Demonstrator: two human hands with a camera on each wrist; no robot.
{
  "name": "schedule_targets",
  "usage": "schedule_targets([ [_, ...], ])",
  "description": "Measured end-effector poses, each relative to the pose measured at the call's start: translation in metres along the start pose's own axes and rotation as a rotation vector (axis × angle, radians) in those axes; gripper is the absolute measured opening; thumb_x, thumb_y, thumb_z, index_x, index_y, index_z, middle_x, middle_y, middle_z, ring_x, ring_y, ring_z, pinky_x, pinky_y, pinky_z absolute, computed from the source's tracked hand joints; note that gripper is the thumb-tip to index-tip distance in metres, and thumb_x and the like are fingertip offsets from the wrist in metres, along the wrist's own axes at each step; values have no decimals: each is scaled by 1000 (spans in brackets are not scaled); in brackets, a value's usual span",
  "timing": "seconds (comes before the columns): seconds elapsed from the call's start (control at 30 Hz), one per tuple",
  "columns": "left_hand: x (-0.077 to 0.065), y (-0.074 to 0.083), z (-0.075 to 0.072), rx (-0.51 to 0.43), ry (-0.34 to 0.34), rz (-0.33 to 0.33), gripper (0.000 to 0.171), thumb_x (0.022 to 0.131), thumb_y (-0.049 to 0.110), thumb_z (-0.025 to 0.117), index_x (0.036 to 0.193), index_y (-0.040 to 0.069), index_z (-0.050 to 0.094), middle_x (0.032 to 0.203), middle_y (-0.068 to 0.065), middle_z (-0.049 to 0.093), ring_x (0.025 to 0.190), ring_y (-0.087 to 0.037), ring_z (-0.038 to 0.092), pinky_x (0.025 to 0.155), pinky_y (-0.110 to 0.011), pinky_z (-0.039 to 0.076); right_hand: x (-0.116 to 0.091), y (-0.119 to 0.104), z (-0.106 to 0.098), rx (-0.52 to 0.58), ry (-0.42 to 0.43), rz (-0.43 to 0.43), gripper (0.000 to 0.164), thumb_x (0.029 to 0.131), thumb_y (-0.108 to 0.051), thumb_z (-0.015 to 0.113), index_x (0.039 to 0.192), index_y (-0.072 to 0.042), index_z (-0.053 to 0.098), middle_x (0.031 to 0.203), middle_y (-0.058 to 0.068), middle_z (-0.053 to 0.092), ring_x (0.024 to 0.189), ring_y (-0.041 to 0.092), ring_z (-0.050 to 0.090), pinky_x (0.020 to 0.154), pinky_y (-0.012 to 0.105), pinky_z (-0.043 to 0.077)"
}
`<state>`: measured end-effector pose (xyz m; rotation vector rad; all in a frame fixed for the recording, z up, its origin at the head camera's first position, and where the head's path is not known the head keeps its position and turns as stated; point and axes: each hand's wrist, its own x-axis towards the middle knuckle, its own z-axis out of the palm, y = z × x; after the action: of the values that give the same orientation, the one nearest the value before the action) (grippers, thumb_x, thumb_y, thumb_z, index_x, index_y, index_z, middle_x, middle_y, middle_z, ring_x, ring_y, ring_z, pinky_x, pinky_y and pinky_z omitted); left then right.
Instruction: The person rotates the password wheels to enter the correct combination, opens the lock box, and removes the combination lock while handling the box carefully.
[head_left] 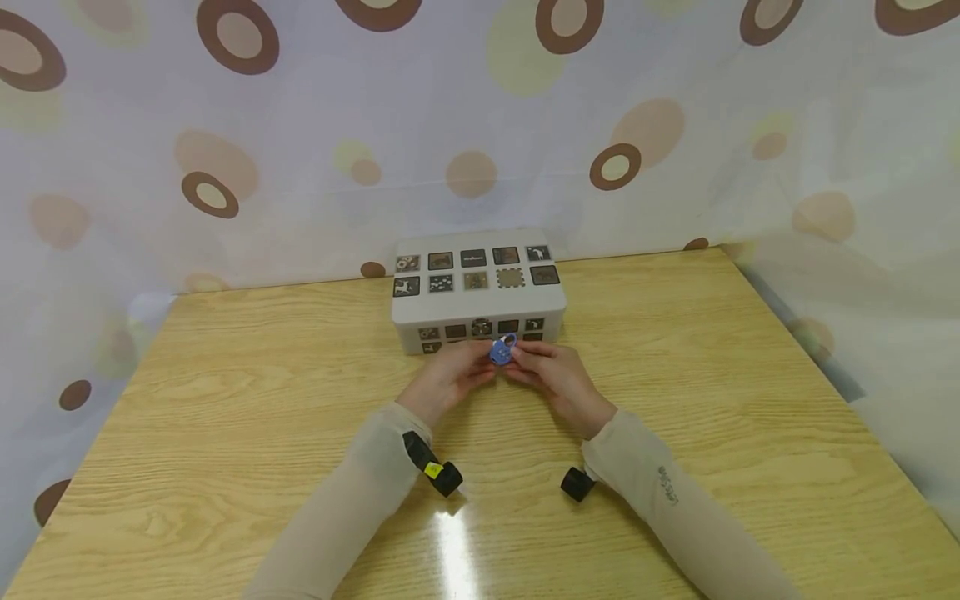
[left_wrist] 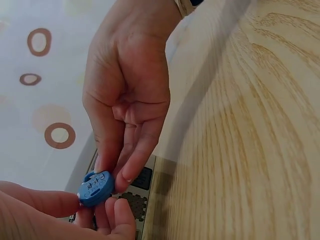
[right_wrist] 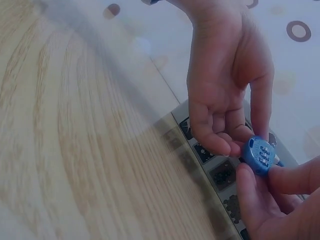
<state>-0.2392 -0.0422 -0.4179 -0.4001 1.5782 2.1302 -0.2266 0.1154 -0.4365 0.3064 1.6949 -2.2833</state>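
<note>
A small blue combination padlock [head_left: 501,351] is held between both hands, just in front of a white box's front face. My left hand [head_left: 453,373] pinches its left side with thumb and fingers. From the other side my right hand [head_left: 566,385] pinches it near the shackle. In the right wrist view the number dials of the padlock [right_wrist: 261,155] face the camera. The left wrist view shows the padlock [left_wrist: 96,188] between the fingertips of both hands. Whether the shackle is locked is too small to tell.
The white box [head_left: 480,300], printed with dark picture squares, stands lid down at the table's back edge. A metal latch [head_left: 482,326] sits on its front. A spotted curtain [head_left: 420,125] hangs behind the wooden table [head_left: 300,375].
</note>
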Motion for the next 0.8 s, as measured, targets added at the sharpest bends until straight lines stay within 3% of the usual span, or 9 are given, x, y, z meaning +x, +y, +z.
schedule_targets([
  [0.13,1,-4,4,73,-15,58,27,98,-1,47,121,-13,55,95,-8,59,82,-14,55,94,-33,50,-3,-1,-6,1,1,4,39,96,4,53,132,16,45,134,31,45,79,11,68,85,26,56],
  [0.43,-1,-10,21,248,36,175,22,97,0,51,113,-12,60,94,-9,59,77,-14,56,87,-34,56,-11,-6,-23,-36,-11,4,41,96,1,54,133,17,44,122,22,54,84,11,67,85,25,56],
  [0.8,-5,-6,31,311,-46,124,25,98,2,51,115,-12,62,102,-18,66,87,-20,64,90,-35,55,-15,-18,-40,-86,-21,21,43,96,0,56,132,18,43,102,12,64,80,11,68,81,26,57],
])
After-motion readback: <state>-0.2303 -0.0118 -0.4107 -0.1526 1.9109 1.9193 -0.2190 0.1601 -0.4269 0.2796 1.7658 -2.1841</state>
